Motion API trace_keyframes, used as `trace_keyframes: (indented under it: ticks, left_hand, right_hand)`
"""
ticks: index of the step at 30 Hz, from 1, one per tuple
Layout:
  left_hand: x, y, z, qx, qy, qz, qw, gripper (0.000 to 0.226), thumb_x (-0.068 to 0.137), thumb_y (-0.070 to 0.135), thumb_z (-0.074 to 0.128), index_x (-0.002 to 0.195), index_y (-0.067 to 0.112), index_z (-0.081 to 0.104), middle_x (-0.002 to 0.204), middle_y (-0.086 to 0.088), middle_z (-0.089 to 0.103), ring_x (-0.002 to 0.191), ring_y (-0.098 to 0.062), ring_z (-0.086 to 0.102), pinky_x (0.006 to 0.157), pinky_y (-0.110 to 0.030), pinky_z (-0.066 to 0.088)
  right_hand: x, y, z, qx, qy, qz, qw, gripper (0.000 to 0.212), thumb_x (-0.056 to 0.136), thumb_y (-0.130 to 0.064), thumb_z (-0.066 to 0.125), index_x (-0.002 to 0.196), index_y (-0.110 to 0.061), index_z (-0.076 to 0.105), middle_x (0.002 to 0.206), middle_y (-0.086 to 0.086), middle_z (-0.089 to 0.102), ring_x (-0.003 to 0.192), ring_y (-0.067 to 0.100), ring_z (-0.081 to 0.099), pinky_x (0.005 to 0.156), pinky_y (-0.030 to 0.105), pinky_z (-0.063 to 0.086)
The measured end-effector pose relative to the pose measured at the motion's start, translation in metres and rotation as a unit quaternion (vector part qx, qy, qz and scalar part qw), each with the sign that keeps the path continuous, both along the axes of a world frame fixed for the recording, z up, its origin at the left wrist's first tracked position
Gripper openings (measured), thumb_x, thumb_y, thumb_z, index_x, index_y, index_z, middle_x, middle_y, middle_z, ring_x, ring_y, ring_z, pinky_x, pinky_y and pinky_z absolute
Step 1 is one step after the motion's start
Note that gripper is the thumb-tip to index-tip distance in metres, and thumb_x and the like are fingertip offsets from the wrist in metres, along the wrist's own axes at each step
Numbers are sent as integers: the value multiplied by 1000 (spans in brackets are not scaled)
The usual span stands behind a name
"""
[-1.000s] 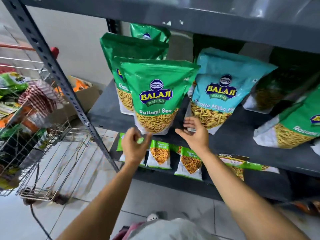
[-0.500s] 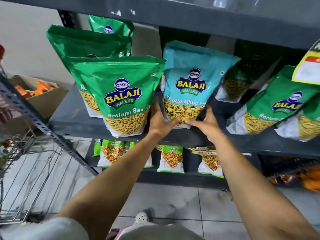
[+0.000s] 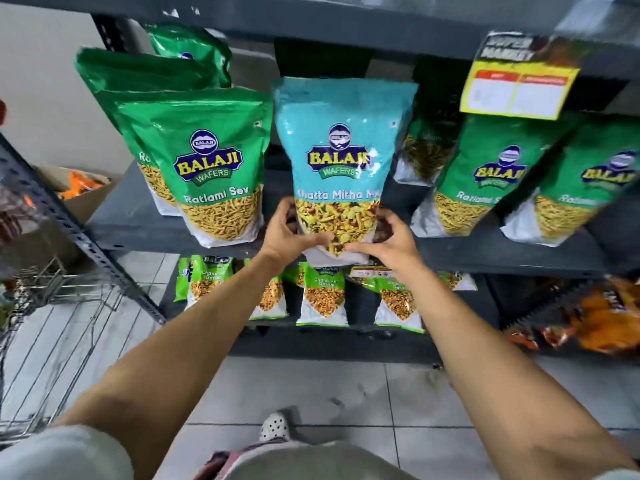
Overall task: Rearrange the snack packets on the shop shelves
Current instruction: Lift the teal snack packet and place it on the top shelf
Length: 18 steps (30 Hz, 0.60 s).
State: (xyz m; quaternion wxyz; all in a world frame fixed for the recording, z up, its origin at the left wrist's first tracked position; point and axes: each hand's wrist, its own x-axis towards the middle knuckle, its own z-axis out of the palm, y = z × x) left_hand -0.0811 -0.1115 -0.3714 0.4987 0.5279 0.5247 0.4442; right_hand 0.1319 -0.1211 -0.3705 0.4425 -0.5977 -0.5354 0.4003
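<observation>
Blue packet (image 3: pixel 341 161) now upright (was leaning), both hands' grip (image 3: pixel 287 233) (image 3: pixel 391 242) at base.

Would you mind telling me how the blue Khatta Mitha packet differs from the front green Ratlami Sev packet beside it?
The Khatta Mitha packet is light blue and shows a colourful mix; the Ratlami Sev packet is green and shows plain yellow strands. The left hand and right hand grip the blue one's base; the green one stands untouched. Both are upright Balaji pouches.

glossy plastic teal packet (image 3: pixel 341 150), matt grey metal shelf (image 3: pixel 485 252)
</observation>
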Motion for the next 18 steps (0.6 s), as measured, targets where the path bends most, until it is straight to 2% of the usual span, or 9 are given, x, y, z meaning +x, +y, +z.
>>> trace_keyframes:
  ticks: [3,7,10,13,15,18]
  left_hand:
    - [2,-39,18,23,9,-12,1000,74,61,-2,88,121,5,46,102,-2,67,77,-3,69,67,-17,56]
    - [9,-95,52,72,13,-19,997,67,65,-9,84,118,5,45,87,6,59,59,10,62,56,-7,49]
    - [9,-131,76,114,12,-1,993,68,67,-9,81,117,13,42,94,6,59,66,14,64,60,-6,50]
    - [6,-152,101,141,10,4,990,69,61,4,87,116,18,47,105,-1,65,87,3,69,74,-15,56]
    - [7,-160,125,166,14,12,986,63,62,5,86,110,22,50,103,2,65,82,6,68,73,-14,56]
    - [10,-159,164,221,16,26,975,64,59,5,88,110,18,51,100,4,66,77,6,68,70,-13,56]
  right_hand:
    - [7,-39,15,23,16,25,999,75,37,-29,95,102,-33,57,105,0,67,101,19,65,84,33,55]
    - [13,-93,37,47,53,45,996,73,46,-9,93,104,-29,54,106,-2,64,96,14,65,75,24,56]
    - [14,-123,60,76,61,51,994,75,48,-9,93,111,-22,55,109,-1,65,97,11,64,76,19,54]
    - [11,-142,91,114,39,51,991,81,44,-22,95,115,-21,57,114,0,65,105,14,62,88,27,53]
    - [11,-150,114,134,36,40,989,80,43,-26,96,113,-23,58,112,-4,66,107,15,62,93,32,53]
    - [9,-154,153,170,48,35,984,71,46,-22,95,107,-25,58,104,-9,66,104,15,63,90,32,55]
